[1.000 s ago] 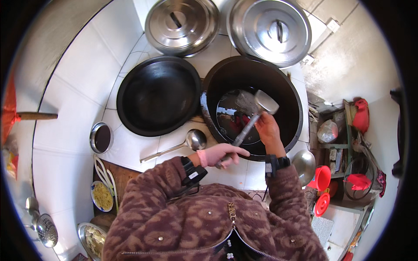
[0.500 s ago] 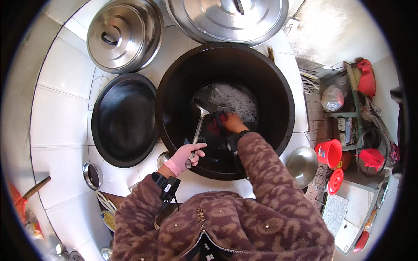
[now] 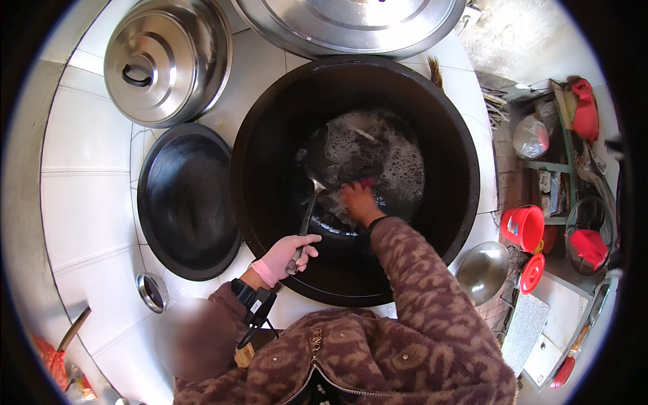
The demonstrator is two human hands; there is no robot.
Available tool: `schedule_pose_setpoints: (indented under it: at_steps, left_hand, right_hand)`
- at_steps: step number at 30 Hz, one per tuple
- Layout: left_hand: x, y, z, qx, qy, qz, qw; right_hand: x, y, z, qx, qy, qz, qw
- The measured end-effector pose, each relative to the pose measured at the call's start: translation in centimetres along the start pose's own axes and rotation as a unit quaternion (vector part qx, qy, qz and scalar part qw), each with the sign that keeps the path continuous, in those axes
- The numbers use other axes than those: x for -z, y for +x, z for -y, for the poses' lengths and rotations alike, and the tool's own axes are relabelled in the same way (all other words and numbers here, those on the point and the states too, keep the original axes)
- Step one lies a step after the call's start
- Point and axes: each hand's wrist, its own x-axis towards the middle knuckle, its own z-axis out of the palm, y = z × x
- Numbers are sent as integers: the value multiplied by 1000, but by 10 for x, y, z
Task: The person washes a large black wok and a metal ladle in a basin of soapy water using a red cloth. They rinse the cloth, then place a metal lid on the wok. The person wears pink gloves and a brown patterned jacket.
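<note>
A big black wok (image 3: pixel 445 135) holds cloudy water with foam (image 3: pixel 408 162) on its surface. My left hand (image 3: pixel 287 258), in a pink glove, is closed around the handle of a long metal ladle (image 3: pixel 308 214) at the wok's near rim. The ladle slants into the water, and its head is hard to make out there. My right hand (image 3: pixel 360 202), bare, is down at the water with its fingers bent over a dark red cloth (image 3: pixel 366 183). Only a bit of the cloth shows beside the fingers.
A black oval pan (image 3: pixel 189 202) lies left of the wok. Large metal lids (image 3: pixel 145 67) stand behind it. To the right are a metal bowl (image 3: pixel 483 271), a red bucket (image 3: pixel 523 227) and a shelf (image 3: pixel 543 164). A small metal cup (image 3: pixel 152 292) is at the left.
My right hand has shifted slightly within the water, and less of the red cloth shows. The foam has spread and swirled. My left hand keeps its hold on the ladle; the view has shifted.
</note>
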Motion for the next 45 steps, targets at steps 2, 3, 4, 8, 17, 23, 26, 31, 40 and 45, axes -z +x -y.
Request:
schedule_pose_setpoints:
  at_steps: [2,3,4,8,17,23,26,31,40,45]
  left_hand:
    - [0,0,-2,15,-2,-3,1000]
    - [0,0,-3,18,-2,-6,1000]
    - [0,1,-3,23,2,-8,1000]
    - [2,9,-2,18,0,10,1000]
    - [13,-33,17,-33,-31,110,993]
    - [32,-73,57,-41,17,210,977]
    - [44,-76,80,-46,72,231,969]
    - [56,-76,102,-11,100,203,974]
    - [74,-71,98,-23,204,209,956]
    - [77,-68,100,-25,203,188,961]
  right_hand:
    - [-10,3,-9,-58,49,-62,995]
    - [-14,7,-9,-87,32,-100,991]
    - [-16,7,-8,-128,10,-130,983]
    - [9,6,-2,-98,197,6,975]
    - [154,-86,-20,-141,510,-91,844]
    - [191,-152,13,-41,338,-334,879]
    - [188,-167,47,-7,262,-353,898]
    - [165,-169,105,32,207,-307,929]
    - [137,-108,78,-25,297,-214,930]
    - [131,-91,35,-71,257,-228,936]
